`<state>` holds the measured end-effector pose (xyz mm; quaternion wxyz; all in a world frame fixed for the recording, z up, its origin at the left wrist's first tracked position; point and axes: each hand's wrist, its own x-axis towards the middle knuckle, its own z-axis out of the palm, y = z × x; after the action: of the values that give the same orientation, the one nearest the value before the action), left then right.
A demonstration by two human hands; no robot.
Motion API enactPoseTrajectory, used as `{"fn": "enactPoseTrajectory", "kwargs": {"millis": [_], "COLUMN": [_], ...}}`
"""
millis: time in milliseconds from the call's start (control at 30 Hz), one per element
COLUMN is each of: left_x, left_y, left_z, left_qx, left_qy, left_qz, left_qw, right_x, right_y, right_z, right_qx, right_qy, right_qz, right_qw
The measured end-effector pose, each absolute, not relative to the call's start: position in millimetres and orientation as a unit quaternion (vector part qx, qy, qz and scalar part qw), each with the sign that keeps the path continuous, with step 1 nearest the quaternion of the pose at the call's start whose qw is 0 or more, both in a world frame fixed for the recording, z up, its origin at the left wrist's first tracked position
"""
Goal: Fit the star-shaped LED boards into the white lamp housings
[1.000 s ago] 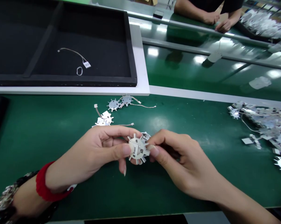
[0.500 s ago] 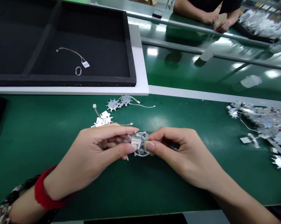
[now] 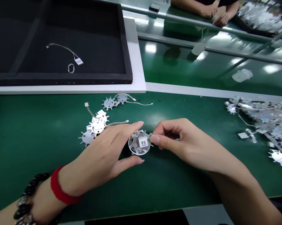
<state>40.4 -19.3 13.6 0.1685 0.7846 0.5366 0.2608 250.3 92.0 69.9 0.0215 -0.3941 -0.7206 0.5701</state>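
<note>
Two bare hands worked over the green tabletop (image 3: 173, 190), and I judged the step in hand to be fine handling of the grey toothed metal disc (image 3: 136, 142), white square label up, together with the round white plastic ring (image 3: 139, 154), near the middle. With my right hand (image 3: 190, 145) I pinched the disc's right edge; my left hand (image 3: 105, 150) was spread open around the ring's left side, though I couldn't tell whether it touched. The next move, I judged, called for light fingertip pressure, sparing the thin prongs.
</note>
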Motion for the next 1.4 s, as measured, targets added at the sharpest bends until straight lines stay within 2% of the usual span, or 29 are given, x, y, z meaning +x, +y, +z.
{"fn": "enactPoseTrajectory", "kwargs": {"millis": [267,467,800,1233,1400], "left_x": [34.3,34.3,32.8,31.3,26.9], "left_y": [-17.3,-15.9,-13.1,-13.9,-15.5], "left_z": [19.1,21.1,24.1,20.2,23.0], "left_qx": [0.793,0.788,0.792,0.791,0.758], "left_qy": [0.509,0.504,0.472,0.472,0.505], "left_qz": [0.245,0.247,0.233,0.25,0.267], "left_qw": [0.228,0.252,0.31,0.298,0.315], "right_x": [247.5,247.9,252.0,251.3,255.5], "right_y": [90.3,88.8,94.4,91.3,89.5], "right_z": [67.0,68.9,66.8,68.0,72.0], "right_qx": [-0.402,-0.396,-0.318,-0.368,-0.339], "right_qy": [-0.731,-0.753,-0.716,-0.761,-0.822], "right_qz": [0.551,0.524,0.616,0.53,0.458], "right_qw": [-0.032,-0.041,-0.086,-0.066,-0.003]}}
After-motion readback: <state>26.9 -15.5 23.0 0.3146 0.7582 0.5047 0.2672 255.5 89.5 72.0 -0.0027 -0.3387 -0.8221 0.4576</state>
